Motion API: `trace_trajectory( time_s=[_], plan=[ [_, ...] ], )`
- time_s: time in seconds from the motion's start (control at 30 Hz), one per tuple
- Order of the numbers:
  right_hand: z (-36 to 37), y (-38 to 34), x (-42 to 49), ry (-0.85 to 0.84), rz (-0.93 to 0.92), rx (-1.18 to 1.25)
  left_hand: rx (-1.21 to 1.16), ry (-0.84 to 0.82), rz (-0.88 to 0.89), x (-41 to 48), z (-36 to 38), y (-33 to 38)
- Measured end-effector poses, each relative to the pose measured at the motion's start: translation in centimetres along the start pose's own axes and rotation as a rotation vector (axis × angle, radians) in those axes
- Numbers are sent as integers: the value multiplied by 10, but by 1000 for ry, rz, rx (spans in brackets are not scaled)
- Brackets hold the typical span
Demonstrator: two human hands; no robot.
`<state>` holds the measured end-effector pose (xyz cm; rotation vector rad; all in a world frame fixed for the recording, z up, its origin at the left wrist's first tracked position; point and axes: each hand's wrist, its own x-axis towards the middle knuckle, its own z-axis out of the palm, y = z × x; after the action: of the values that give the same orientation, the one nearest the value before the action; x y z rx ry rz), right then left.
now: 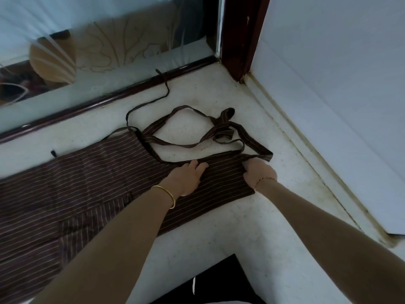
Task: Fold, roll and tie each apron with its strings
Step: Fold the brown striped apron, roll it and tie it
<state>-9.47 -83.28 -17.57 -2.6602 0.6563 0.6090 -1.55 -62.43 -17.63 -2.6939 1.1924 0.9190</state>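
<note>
- My left hand [186,178] lies flat on the apron [87,172]. Its fingers are mostly straight and press the cloth down near the top edge.
- My right hand [259,174] is curled tight. It grips the apron's corner, at 3 o'clock from my left hand.
- The apron lies on the white floor [219,227]. Its narrow end is under my hands, and its long way runs off toward 8 o'clock.
- I think the next fold or roll must go toward 8 o'clock. Both hands are at that starting end, and my left hand is nearer the long part.
- The strings [222,126] lie loose and tangled at 12 o'clock, just past my fingers. One thin string trails off toward 11 o'clock.
- The apron is dark brown with thin pale stripes. It lies mostly flat.
</note>
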Motion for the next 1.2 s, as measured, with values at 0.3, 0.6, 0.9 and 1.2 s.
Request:
trace_trajectory(
  time_s=[0.3, 0.6, 0.9, 1.2],
  plan=[
    [-42, -59, 31, 372, -125, 219, -17, 434, -4, 11, -32, -15],
    [-30, -60, 61, 260, -211, -182, 168, 286, -136, 56, -54, -17],
    [-60, -8, 80, 237, 291, -77, 158, 515, -343, 120, -101, -18],
    [-51, -40, 115, 299, -102, -76, 162, 503, -153, 152, -103, -16]
  ],
)
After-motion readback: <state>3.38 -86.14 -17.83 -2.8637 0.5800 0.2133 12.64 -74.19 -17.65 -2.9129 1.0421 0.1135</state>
